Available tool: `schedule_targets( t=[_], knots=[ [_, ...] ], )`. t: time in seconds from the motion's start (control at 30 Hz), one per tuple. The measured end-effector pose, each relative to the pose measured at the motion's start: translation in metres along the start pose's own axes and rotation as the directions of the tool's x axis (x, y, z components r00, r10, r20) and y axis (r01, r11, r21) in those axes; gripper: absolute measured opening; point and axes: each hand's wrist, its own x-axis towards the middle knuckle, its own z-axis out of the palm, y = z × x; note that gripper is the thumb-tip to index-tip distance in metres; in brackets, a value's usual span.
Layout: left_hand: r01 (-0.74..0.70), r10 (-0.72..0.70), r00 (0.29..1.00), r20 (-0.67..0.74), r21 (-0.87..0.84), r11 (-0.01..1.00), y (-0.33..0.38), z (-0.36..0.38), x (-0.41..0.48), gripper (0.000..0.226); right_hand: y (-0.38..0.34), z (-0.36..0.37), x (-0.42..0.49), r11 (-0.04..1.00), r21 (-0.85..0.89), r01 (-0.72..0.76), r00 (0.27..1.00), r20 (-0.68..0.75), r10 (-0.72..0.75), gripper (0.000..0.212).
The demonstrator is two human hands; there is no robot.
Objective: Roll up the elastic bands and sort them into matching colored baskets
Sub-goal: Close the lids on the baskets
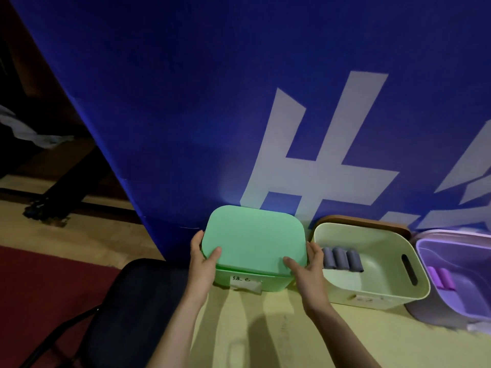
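A green basket point(268, 284) with a white label stands at the table's far edge, and a green lid point(252, 236) sits over it. My left hand point(203, 257) grips the lid's left edge, thumb on top. My right hand point(307, 264) grips its right edge the same way. To the right stands a pale yellow basket point(377, 285) holding three rolled grey bands point(342, 258). Further right, a purple basket point(457, 301) holds rolled purple bands point(442, 278). The green basket's inside is hidden by the lid.
A brown lid point(372, 221) leans behind the yellow basket. A blue banner point(186, 102) with white characters rises right behind the baskets. A black chair point(138, 309) stands left of the yellow table point(265, 328), over a red carpet point(47, 288).
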Motion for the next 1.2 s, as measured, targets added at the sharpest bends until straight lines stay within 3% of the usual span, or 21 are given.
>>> schedule_targets(
  t=[0.2,0.47,0.67,1.07,1.2],
  knots=[
    [-0.014,0.009,0.998,-0.062,-0.089,0.996,-0.002,0.002,-0.003,0.055,-0.001,-0.002,0.002,1.000,0.023,0.011,0.999,0.033,-0.012,0.064],
    [0.012,-0.016,0.999,-0.052,-0.069,0.998,-0.013,0.000,-0.003,0.055,-0.003,-0.007,0.001,0.999,0.039,0.018,0.998,0.060,-0.020,0.057],
    [0.017,-0.018,0.999,-0.026,-0.069,0.997,-0.017,-0.003,-0.002,0.054,0.001,-0.012,0.001,0.999,0.036,0.011,0.998,0.065,-0.013,0.071],
    [0.032,-0.032,0.999,-0.003,-0.056,0.998,-0.019,-0.006,0.001,0.054,0.013,-0.018,-0.004,0.997,0.071,0.024,0.997,0.071,-0.029,0.067],
    [0.047,-0.047,0.999,-0.005,-0.009,0.999,-0.014,-0.004,0.003,0.054,0.017,-0.017,-0.002,0.999,-0.006,0.048,0.995,0.082,-0.047,0.068]
  ],
)
